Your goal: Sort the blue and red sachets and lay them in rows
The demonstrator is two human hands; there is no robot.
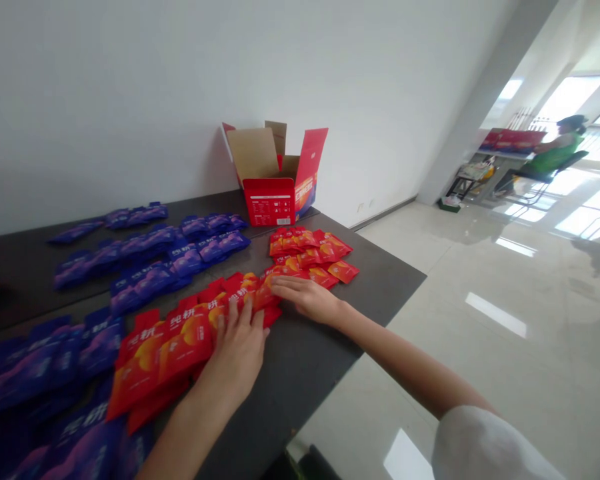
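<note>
The fingers (243,319) of the left hand (237,353) lie spread and unclenched on the overlapping red foil sachets (183,340), pressing down without pinching any of them. The fingertips (280,283) of the right hand (307,300) lie flat and close together against the far end of the same row, also open and gripping nothing. Flat, open fingers suit this work, as they can keep the slippery packets evenly overlapped without creasing them.

Just beyond the right fingertips lies a looser red pile (313,253). Left of the left hand, purple sachets (100,343) spread in rows across the dark table (300,367). Farther ahead of the fingers, an open red carton (270,200) stands against the white wall (105,100). Well off to the right, a co-worker (555,153) in green sits at another table.
</note>
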